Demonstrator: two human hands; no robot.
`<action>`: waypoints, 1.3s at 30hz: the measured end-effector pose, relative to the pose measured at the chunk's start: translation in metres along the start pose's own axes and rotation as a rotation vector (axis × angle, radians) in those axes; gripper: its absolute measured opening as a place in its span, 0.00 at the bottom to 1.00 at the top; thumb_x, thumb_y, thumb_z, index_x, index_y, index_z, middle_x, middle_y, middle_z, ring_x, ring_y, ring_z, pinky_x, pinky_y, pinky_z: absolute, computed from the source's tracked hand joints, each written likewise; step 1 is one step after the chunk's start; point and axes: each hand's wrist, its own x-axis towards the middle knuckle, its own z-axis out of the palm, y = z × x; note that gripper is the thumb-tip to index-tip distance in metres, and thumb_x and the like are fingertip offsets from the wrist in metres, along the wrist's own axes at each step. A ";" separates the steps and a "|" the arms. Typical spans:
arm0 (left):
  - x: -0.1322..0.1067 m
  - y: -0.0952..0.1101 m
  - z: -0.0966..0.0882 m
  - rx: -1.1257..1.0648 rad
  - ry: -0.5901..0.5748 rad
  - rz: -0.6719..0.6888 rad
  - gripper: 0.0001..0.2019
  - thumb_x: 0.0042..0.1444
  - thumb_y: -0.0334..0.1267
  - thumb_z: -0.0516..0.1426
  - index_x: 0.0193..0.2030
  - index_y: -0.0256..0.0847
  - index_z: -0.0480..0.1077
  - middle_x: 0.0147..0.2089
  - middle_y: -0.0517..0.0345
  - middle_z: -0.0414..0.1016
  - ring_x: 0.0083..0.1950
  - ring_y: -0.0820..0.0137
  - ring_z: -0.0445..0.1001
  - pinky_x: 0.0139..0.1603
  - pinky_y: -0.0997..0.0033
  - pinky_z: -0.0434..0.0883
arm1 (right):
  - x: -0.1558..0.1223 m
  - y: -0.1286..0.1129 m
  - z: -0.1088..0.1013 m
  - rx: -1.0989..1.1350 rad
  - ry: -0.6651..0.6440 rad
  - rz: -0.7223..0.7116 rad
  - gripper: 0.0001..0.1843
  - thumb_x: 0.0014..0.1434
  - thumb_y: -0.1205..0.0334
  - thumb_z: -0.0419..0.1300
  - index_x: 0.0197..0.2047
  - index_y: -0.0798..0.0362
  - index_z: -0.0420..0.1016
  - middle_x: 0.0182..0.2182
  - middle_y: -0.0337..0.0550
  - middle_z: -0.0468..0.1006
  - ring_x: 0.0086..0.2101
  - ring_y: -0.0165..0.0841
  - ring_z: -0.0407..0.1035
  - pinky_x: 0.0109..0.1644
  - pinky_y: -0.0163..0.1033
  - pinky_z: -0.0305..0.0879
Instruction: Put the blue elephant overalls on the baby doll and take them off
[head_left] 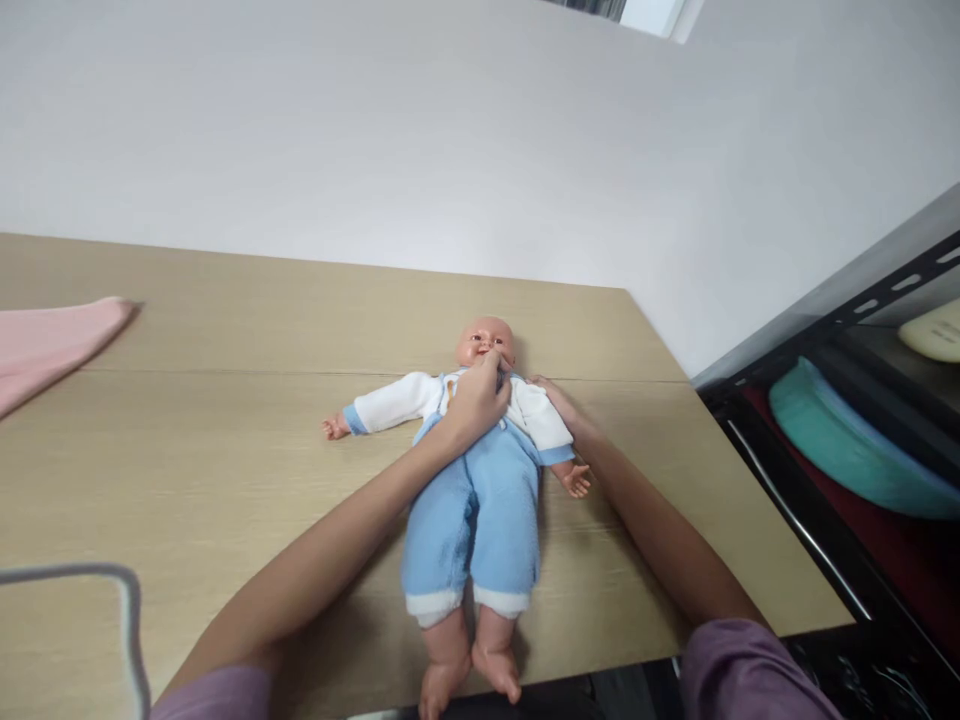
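A baby doll [474, 490] lies on its back on the wooden table [225, 460], its head away from me and its feet near the front edge. It wears a white top and fuzzy light-blue overalls with white cuffs. My left hand [481, 395] is over the doll's upper chest, fingers bent and pressed together at the collar just below the mouth. What they pinch, if anything, is hidden. My right hand [564, 408] rests against the doll's shoulder and sleeve on the right side. Most of its fingers are hidden behind the white sleeve.
Pink cloth [56, 345] lies at the table's far left. A grey curved bar or cable [124, 600] rises at the lower left. To the right, a black metal shelf [787, 480] holds a teal basin [847, 445]. A white wall [337, 140] stands behind the table.
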 end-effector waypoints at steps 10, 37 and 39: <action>0.000 0.002 0.001 -0.008 -0.013 0.026 0.15 0.61 0.23 0.53 0.51 0.44 0.67 0.53 0.44 0.82 0.57 0.53 0.81 0.58 0.53 0.77 | -0.078 -0.025 -0.077 -0.231 -0.266 0.013 0.36 0.60 0.45 0.78 0.67 0.43 0.75 0.61 0.49 0.85 0.54 0.45 0.83 0.53 0.49 0.83; -0.010 0.033 -0.022 0.168 -0.299 0.453 0.17 0.78 0.49 0.53 0.50 0.42 0.79 0.57 0.45 0.81 0.60 0.52 0.73 0.69 0.47 0.67 | -0.102 -0.020 -0.021 -0.102 -0.199 -0.152 0.17 0.67 0.42 0.68 0.44 0.47 0.76 0.38 0.39 0.74 0.42 0.38 0.69 0.50 0.42 0.69; -0.010 0.033 -0.021 0.169 -0.413 0.463 0.18 0.78 0.51 0.53 0.46 0.42 0.78 0.52 0.47 0.83 0.58 0.52 0.74 0.67 0.46 0.67 | -0.100 -0.014 -0.018 -0.124 -0.137 -0.167 0.15 0.67 0.44 0.65 0.45 0.47 0.76 0.37 0.39 0.74 0.40 0.38 0.69 0.47 0.42 0.69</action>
